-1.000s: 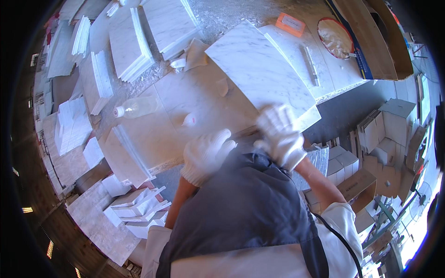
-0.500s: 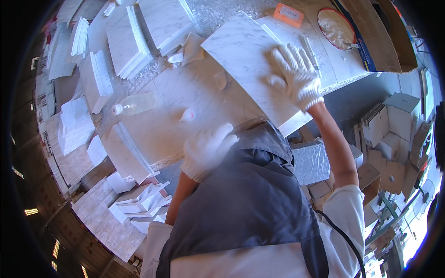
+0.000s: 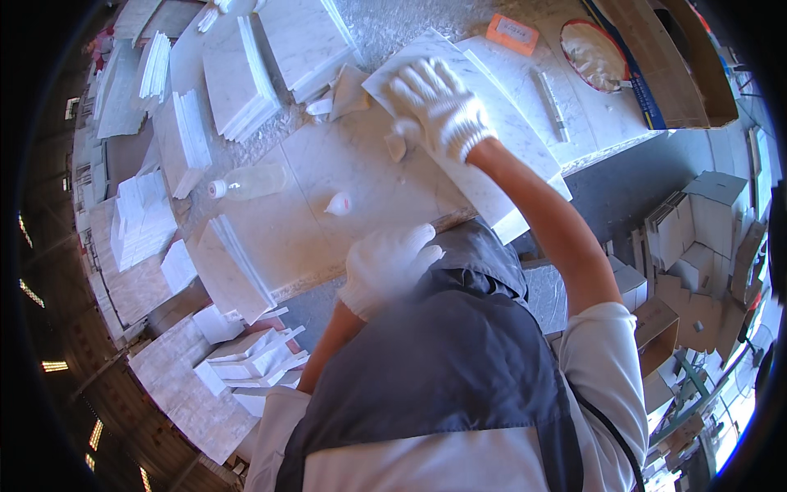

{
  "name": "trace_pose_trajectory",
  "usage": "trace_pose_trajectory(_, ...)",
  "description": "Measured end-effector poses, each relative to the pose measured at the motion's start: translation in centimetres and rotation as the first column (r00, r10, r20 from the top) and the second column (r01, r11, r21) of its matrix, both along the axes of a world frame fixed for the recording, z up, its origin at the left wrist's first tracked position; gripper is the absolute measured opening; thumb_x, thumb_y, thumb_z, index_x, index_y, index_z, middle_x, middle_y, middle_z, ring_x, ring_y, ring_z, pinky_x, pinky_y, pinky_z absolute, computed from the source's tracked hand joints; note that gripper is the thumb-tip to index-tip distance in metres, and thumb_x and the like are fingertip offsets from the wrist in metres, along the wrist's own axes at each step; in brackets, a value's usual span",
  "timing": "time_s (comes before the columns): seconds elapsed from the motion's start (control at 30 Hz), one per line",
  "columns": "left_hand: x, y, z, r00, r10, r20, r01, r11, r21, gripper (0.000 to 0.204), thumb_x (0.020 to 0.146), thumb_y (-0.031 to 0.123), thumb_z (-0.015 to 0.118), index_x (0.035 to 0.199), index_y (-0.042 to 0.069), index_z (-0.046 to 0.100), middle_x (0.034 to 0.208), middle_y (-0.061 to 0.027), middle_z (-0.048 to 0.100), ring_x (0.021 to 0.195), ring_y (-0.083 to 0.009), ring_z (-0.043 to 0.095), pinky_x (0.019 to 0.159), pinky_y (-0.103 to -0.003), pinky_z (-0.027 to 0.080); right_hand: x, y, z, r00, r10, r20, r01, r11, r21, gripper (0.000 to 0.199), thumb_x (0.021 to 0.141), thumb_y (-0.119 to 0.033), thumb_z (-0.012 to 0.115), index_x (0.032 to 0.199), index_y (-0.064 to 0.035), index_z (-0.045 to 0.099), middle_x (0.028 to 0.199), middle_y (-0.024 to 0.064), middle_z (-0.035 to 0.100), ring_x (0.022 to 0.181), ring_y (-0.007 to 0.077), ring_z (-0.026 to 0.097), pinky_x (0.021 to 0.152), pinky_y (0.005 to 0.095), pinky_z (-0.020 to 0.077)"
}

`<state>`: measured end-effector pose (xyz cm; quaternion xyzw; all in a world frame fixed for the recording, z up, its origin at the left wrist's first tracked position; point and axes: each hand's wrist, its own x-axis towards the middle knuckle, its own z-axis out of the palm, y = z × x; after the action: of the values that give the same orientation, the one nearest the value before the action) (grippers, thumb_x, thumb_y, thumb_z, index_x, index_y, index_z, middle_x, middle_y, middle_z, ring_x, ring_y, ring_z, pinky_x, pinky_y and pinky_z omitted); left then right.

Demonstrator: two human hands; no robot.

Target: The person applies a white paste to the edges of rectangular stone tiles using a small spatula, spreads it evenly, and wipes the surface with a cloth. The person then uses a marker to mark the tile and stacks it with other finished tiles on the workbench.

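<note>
My right hand (image 3: 436,107), in a white knitted glove, lies with its fingers spread near the left edge of a grey-veined white marble tile (image 3: 512,143). The tile sits at a slant on the worktable (image 3: 377,176). Close to that wrist is a small tan scrap (image 3: 395,147). My left hand (image 3: 385,269), also gloved and a little hazy, hovers in front of my dark apron near the table's front edge. Its thumb and fingers are apart, and I see nothing in them. A small white lump with red marks (image 3: 338,203) lies beyond it.
A bottle (image 3: 250,182) lies on its side at left, among stacks of marble tiles (image 3: 238,78). A folded tan piece (image 3: 351,92) lies behind the tile. To the right are an orange box (image 3: 512,33), a round tub of white paste (image 3: 594,56), a tube (image 3: 552,107) and a cardboard box (image 3: 676,66).
My right hand has slid left across the tile to its left side. The marble tile has shifted and turned slightly. My left hand has moved a little to the right.
</note>
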<state>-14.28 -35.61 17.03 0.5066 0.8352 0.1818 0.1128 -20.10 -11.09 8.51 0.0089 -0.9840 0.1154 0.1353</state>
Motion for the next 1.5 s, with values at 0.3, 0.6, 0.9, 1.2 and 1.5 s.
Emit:
trace_pose_trajectory(0.3,-0.2,-1.0,-1.0,1.0,0.005,0.022,-0.004,1.0,-0.028,0.036,0.088,0.027,0.078,0.116,0.008,0.068,0.096,-0.009,0.073,0.082,-0.0278,0.07,0.071,-0.041,0.056,17.6,-1.9,3.4,0.994,0.013,0.106,0.006,0.984,-0.178,0.066,0.079,-0.041,0.074,0.134,-0.0076,0.059,0.138,0.0143,0.058,0.137,0.0377,0.05,0.117,0.0544,0.0376)
trace_pose_trajectory(0.6,-1.0,-1.5,-1.4,0.999,-0.015,-0.033,0.014,0.998,-0.056,0.032,0.089,0.026,0.076,0.116,0.01,0.07,0.097,-0.0071,0.073,0.079,-0.027,0.069,0.068,-0.04,0.056,27.1,-0.6,0.8,0.77,-0.629,0.112,0.62,0.694,-0.365,0.033,0.092,-0.008,0.067,0.125,-0.0031,0.067,0.121,0.0144,0.068,0.117,0.0336,0.064,0.103,0.0403,0.0503)
trace_pose_trajectory(0.9,-1.5,-1.1,-1.1,0.991,-0.129,-0.039,0.126,0.989,-0.08,0.018,0.086,0.021,0.076,0.103,0.016,0.073,0.1,-0.002,0.071,0.074,-0.0222,0.068,0.06,-0.038,0.053,24.6,5.4,-3.2,0.547,-0.817,0.18,0.763,0.399,-0.508,0.038,0.099,-0.019,0.068,0.136,-0.0112,0.066,0.122,0.0099,0.072,0.11,0.0196,0.068,0.097,0.0324,0.0527)
trace_pose_trajectory(1.2,-1.2,-0.9,-0.4,0.961,-0.193,-0.197,0.182,0.98,-0.075,0.011,0.086,0.025,0.069,0.096,0.02,0.069,0.099,0.0031,0.066,0.069,-0.018,0.065,0.056,-0.037,0.052,15.1,12.6,-5.1,0.581,-0.756,0.3,0.813,0.521,-0.261,0.048,0.094,-0.042,0.066,0.138,-0.0219,0.064,0.123,0.0141,0.071,0.112,0.0344,0.068,0.094,0.0432,0.0537)
trace_pose_trajectory(1.5,-1.5,-0.8,0.3,0.98,-0.12,-0.159,0.111,0.992,-0.065,0.011,0.084,0.021,0.07,0.096,0.019,0.07,0.099,0.0026,0.067,0.074,-0.0171,0.067,0.06,-0.034,0.053,12.9,15.4,-7.2,0.592,-0.726,0.35,0.775,0.632,0.002,0.049,0.094,-0.041,0.065,0.14,-0.0275,0.061,0.127,0.0145,0.069,0.112,0.0351,0.068,0.092,0.0472,0.0548)
